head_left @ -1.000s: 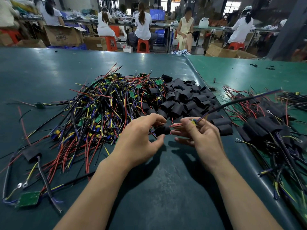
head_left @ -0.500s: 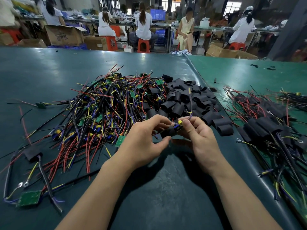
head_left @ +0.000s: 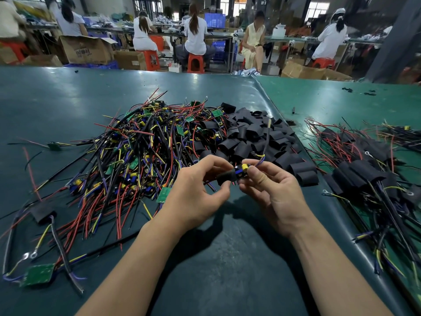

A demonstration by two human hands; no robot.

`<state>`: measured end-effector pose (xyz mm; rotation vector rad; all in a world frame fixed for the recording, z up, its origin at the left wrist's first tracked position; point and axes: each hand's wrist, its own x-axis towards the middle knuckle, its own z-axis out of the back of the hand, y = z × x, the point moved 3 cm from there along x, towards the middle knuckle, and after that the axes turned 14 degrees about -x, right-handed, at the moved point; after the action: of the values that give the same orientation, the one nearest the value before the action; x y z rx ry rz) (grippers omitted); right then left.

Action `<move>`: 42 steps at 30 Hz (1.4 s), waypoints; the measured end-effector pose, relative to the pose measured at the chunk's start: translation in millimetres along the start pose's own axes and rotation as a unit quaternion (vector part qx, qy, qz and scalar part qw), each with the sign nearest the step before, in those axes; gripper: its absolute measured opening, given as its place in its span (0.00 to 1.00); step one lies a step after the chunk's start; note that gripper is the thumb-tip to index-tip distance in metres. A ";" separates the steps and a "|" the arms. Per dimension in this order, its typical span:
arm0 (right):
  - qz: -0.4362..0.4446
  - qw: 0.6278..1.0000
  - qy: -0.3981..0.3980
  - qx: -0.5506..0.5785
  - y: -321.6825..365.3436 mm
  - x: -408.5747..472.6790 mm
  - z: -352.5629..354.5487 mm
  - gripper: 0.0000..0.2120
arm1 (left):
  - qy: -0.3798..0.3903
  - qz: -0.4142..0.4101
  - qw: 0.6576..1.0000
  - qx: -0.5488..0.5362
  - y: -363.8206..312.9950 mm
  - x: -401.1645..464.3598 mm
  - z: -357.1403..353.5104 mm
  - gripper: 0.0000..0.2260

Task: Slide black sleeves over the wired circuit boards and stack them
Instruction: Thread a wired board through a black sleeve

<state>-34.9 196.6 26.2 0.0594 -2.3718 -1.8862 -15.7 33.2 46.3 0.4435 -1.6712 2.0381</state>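
Note:
My left hand (head_left: 198, 192) pinches a black sleeve (head_left: 225, 177) at the middle of the table. My right hand (head_left: 273, 190) grips a wired circuit board (head_left: 242, 171) with yellow and blue parts, its end inside the sleeve. The board's black and purple wires (head_left: 266, 140) curl upward. Behind my hands lie a tangled heap of wired boards (head_left: 148, 151) and a pile of loose black sleeves (head_left: 257, 137). Sleeved boards (head_left: 364, 172) lie heaped on the right.
A bare green board with ring-terminal wires (head_left: 37, 273) lies at the near left, and one sleeved board (head_left: 43, 212) above it. The dark mat's raised edge (head_left: 319, 179) runs diagonally on the right. People sit at benches (head_left: 196, 35) far behind, among cardboard boxes (head_left: 86, 50).
The board's long wires, which stretched far to the right, have swung up over the sleeve pile. My hands have closed together and the board has gone further into the sleeve.

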 end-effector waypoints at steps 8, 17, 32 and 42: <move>-0.033 0.999 -0.023 -0.005 -1.0 -0.4 0.6 0.11 | -0.002 -0.023 0.999 0.029 -2.7 1.4 4.3 0.11; -0.088 0.996 0.001 0.032 -0.6 -2.9 -1.2 0.13 | -0.009 -0.041 0.998 0.049 -2.4 0.6 6.0 0.14; -0.091 0.995 0.035 0.024 -3.9 -2.5 1.4 0.10 | 0.042 -0.059 0.991 0.116 -5.4 -0.9 4.0 0.15; -0.047 0.999 0.004 -0.014 -6.2 0.2 3.1 0.13 | 0.049 -0.048 0.991 0.118 -7.0 0.0 3.3 0.22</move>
<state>-35.7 198.1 19.5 0.1778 -2.3752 -1.9561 -12.1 31.0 52.8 0.4842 -1.3312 2.1587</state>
